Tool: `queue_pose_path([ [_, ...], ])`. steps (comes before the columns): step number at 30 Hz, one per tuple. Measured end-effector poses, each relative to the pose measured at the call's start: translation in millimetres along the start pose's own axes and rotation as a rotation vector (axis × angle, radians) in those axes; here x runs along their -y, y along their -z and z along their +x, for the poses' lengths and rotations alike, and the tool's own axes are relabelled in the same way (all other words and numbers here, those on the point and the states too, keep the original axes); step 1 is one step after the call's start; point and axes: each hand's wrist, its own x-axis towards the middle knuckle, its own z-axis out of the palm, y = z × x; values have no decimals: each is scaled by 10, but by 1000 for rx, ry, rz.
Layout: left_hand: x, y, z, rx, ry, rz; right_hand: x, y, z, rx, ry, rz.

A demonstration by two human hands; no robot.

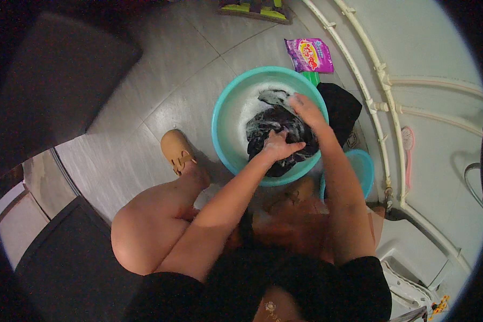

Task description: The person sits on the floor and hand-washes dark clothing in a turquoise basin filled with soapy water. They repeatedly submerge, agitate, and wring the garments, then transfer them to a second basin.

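L hand (pixel 283 147), fingers part-spread & thumb out, rests on top of the soapy blk cloth (pixel 263 124), which lies bunched in the lg teal basin (pixel 216 126) on the floor (pixel 145 142). R hand (pixel 307 110) is slightly curled at the cloth's upper R side nr the rim; can't tell if it grips any. Purple packet (pixel 310 55) lies just past the basin.
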Motion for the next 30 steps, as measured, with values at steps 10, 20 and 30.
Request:
queue_pose_path([
  [10, 563, 464, 204, 82, 373, -1385, 691, 86, -409, -155, 188, 285],
  [20, 270, 764, 161, 48, 235, -1553, 1132, -1005, -1261, -307, 445, -292],
  [30, 668, 121, 381, -113, 227, -1481, 832, -801, -736, -416, 244, -217],
])
